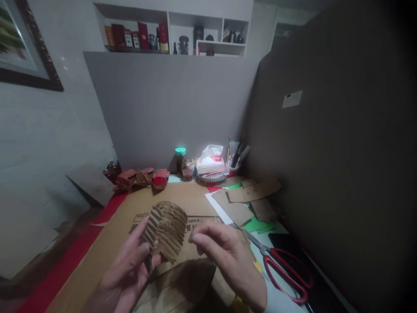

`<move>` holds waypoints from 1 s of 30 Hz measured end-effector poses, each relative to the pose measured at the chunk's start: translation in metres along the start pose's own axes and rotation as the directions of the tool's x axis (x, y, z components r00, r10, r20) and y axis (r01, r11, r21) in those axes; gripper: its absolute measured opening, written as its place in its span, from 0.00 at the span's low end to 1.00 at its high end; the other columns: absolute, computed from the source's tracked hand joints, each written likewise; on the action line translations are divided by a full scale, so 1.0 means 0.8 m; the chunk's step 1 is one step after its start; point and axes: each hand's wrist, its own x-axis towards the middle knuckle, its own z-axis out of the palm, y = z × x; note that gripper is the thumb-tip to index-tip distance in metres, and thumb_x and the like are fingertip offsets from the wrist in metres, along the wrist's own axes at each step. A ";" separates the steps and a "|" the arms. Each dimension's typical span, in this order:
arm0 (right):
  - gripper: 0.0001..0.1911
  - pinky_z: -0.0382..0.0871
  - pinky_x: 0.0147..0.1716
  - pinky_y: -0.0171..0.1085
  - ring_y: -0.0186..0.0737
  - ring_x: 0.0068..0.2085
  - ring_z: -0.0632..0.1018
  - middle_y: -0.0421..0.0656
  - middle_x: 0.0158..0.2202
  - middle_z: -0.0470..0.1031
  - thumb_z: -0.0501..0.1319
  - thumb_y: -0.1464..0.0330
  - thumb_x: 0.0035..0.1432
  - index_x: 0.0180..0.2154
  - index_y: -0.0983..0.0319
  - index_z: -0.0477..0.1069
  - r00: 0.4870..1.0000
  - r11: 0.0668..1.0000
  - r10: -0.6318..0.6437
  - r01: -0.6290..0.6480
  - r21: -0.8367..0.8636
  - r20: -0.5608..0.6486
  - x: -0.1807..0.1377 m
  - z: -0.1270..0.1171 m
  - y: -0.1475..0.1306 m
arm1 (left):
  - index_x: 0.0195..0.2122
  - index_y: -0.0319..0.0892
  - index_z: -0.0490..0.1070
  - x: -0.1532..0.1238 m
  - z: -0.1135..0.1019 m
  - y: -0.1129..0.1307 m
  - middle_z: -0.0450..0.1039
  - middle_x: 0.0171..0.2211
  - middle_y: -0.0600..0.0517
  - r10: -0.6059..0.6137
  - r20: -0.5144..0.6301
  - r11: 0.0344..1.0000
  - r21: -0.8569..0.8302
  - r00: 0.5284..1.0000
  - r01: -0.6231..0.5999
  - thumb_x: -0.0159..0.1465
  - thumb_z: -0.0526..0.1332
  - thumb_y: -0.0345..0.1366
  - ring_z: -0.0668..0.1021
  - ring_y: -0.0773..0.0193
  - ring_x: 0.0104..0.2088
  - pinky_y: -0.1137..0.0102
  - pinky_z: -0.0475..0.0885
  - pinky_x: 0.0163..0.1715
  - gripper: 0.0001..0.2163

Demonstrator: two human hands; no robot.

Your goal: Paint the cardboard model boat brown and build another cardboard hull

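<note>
A brown piece of corrugated cardboard [171,228], its ridges showing and its upper edge rounded, is gripped by my left hand [130,263]. The thumb presses on its near side, and fingertips show beneath its lower edge. Just to the right of it, apart from the piece, is my right hand [224,252]. Its thumb and fingers are curled together in a pinch; whatever lies between them, if anything, is too small to make out. Under both hands lies a large flat cardboard sheet [114,234] with dark printing, partly covered by the hands.
Red-handled scissors [286,274] lie at the right beside a black flat object [322,282]. Cardboard scraps [233,206] spread at the back right. Reddish folded pieces [130,177], a tissue pack [211,164], a teal-lidded jar [180,160] and a pen cup [232,169] line the back.
</note>
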 end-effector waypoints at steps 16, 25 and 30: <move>0.30 0.70 0.46 0.46 0.45 0.48 0.76 0.47 0.51 0.75 0.61 0.50 0.65 0.63 0.54 0.63 0.986 0.995 0.081 -0.072 -0.064 0.146 0.019 -0.025 -0.012 | 0.57 0.53 0.73 0.002 0.004 0.018 0.73 0.60 0.49 -0.069 0.273 0.880 0.469 0.959 -0.071 0.54 0.75 0.43 0.74 0.47 0.60 0.64 0.74 0.55 0.29; 0.19 0.67 0.50 0.43 0.43 0.52 0.75 0.43 0.50 0.76 0.68 0.62 0.60 0.52 0.56 0.76 0.966 0.979 -0.048 0.095 -0.180 0.254 0.016 -0.020 -0.001 | 0.57 0.54 0.71 0.013 0.002 0.018 0.69 0.63 0.47 0.057 0.317 0.596 0.750 0.947 -0.287 0.58 0.71 0.46 0.70 0.43 0.63 0.60 0.72 0.57 0.26; 0.15 0.68 0.45 0.40 0.43 0.48 0.76 0.42 0.49 0.76 0.63 0.59 0.64 0.50 0.56 0.75 0.994 0.990 0.081 -0.071 -0.123 0.079 0.017 -0.022 0.020 | 0.54 0.46 0.75 0.024 0.017 0.008 0.79 0.49 0.42 0.138 0.233 0.728 0.635 0.963 -0.259 0.53 0.72 0.50 0.78 0.40 0.53 0.57 0.76 0.50 0.28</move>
